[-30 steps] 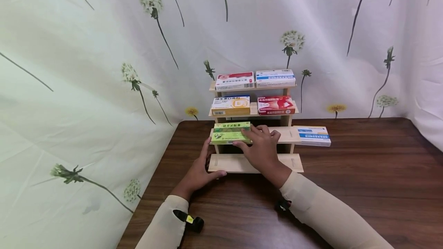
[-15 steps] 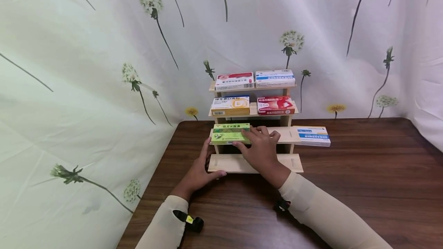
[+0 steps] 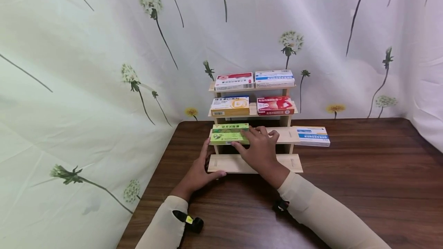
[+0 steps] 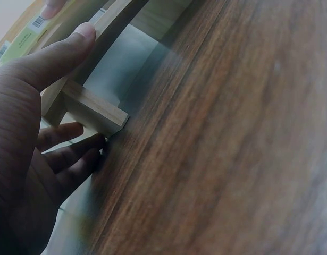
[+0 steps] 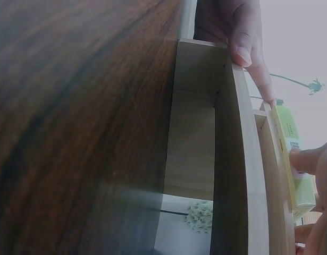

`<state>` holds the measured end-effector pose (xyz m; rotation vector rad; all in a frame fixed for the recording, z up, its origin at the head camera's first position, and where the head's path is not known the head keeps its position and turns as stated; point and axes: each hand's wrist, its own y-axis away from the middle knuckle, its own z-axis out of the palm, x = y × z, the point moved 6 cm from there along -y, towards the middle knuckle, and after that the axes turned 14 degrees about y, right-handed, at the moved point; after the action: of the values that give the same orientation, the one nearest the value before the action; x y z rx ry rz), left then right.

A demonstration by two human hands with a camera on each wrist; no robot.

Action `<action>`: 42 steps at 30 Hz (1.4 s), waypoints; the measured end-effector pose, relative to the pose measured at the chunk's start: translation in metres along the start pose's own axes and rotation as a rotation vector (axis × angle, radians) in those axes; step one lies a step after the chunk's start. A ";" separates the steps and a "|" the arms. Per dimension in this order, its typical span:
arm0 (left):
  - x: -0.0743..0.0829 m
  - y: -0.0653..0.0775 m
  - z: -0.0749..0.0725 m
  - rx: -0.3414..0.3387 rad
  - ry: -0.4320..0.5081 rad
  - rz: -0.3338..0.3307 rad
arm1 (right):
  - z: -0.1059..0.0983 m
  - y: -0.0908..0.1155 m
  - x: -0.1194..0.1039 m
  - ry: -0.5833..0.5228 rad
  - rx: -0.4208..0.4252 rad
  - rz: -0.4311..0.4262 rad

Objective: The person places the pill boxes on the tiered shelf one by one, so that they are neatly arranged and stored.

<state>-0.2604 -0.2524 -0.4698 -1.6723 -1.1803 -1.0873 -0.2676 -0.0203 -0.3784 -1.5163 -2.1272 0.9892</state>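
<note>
A tiered wooden display rack (image 3: 233,163) stands on the table. On the left of its second tier from the bottom lies a flat green medicine box (image 3: 224,136). My right hand (image 3: 262,150) holds the box's right end, thumb on the front face (image 5: 307,159) and fingers on the top. My left hand (image 3: 198,173) grips the rack's left end. Its thumb (image 4: 73,50) rests on the lowest shelf's front edge, and the other fingers are around the side by the end support (image 4: 97,109). Part of the box's right end is hidden by my right fingers.
Above the green box sit a yellow-white vitamin D box (image 3: 230,106) and a red box (image 3: 275,105). The top tier bears a red-white box (image 3: 234,81) and a blue-white box (image 3: 274,78). Another blue-white box (image 3: 313,136) lies right of the rack. A flowered curtain (image 3: 249,22) hangs behind.
The green box's back edge has sunk slightly, so it lies flatter on its tier. Both hands have stayed almost in place.
</note>
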 end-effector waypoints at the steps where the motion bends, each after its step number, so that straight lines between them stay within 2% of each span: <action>1: 0.000 0.000 0.000 0.000 0.002 0.001 | 0.000 0.000 0.000 0.004 -0.002 0.000; 25: 0.002 0.001 0.000 -0.008 0.001 0.020 | -0.008 0.002 -0.002 0.089 0.042 -0.043; 34: 0.001 0.002 0.000 -0.008 0.002 0.022 | -0.014 0.005 0.007 0.043 0.067 -0.037; 42: 0.002 0.001 0.001 -0.002 0.003 0.002 | -0.019 0.009 0.014 0.012 0.047 -0.049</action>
<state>-0.2595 -0.2516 -0.4686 -1.6730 -1.1752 -1.0898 -0.2546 0.0006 -0.3728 -1.4374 -2.1081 1.0034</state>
